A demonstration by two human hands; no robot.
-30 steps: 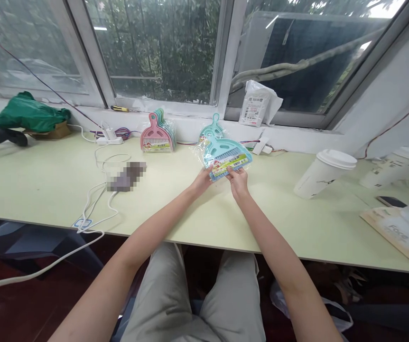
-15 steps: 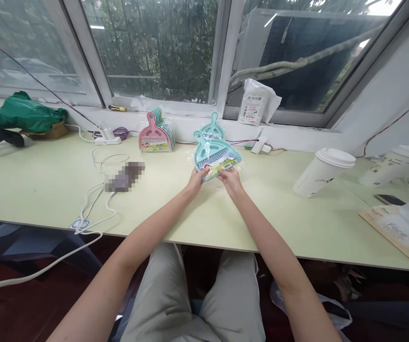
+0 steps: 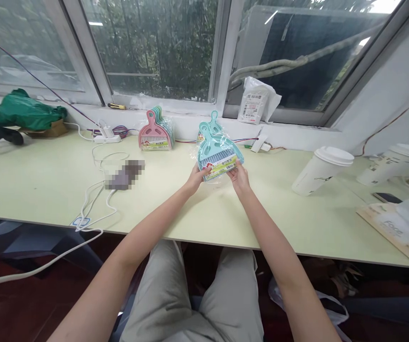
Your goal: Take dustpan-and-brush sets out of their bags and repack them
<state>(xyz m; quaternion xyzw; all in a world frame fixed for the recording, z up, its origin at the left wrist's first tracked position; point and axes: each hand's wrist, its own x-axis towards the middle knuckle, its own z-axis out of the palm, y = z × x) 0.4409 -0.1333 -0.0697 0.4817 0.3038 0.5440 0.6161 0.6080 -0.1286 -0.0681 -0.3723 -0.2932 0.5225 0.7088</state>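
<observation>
A turquoise plastic dustpan-and-brush set in clear film (image 3: 218,145) is held over the pale yellow-green counter (image 3: 147,204), to the right of the upright row of wrapped dustpan sets with a pink one in front (image 3: 153,127) and nearer the person than that row. Its long axis runs from the looped handle (image 3: 206,133), pointing away from the person and leaning a little left, to the wide edge, pointing back toward the person; the printed label (image 3: 226,165) faces the person. The left hand (image 3: 194,180) has its grip closed on the near left corner, thumb over the front; the right hand (image 3: 239,178) grips the near right corner. Right of the row, just behind the held set, is a second turquoise dustpan set (image 3: 214,125). Left of the row lies a white plastic power strip (image 3: 106,139); well to its right stands a white lidded paper cup (image 3: 313,175).
</observation>
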